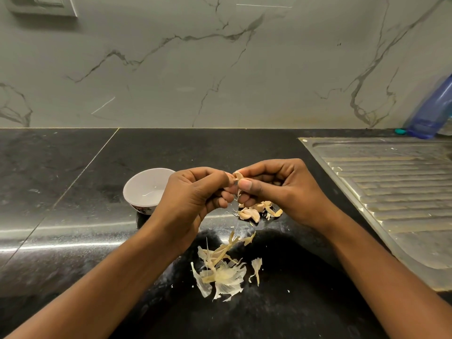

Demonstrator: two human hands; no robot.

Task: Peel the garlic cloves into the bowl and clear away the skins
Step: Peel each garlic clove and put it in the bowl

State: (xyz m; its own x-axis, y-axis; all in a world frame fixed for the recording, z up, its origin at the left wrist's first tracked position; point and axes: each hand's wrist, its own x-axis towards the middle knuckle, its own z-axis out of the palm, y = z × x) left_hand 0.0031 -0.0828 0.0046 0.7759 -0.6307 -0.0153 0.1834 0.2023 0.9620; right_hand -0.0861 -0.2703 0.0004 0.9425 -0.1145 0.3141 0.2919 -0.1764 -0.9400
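Note:
Both hands meet above the black counter (73, 216) and pinch one garlic clove (236, 176) between them. My left hand (195, 194) curls round it from the left; my right hand (276, 189) pinches its skin between thumb and forefinger. A strip of skin hangs down from the clove. Under my right hand lie unpeeled garlic cloves (250, 214). A small white bowl (144, 189) stands just left of my left hand, and its visible inside looks empty. A heap of papery skins (222, 275) lies on the counter nearer to me.
A steel sink drainboard (391, 187) fills the right side of the counter. A blue plastic bottle (433, 111) leans at the back right against the marble wall (220, 69). A wall socket (46, 3) sits at the top left.

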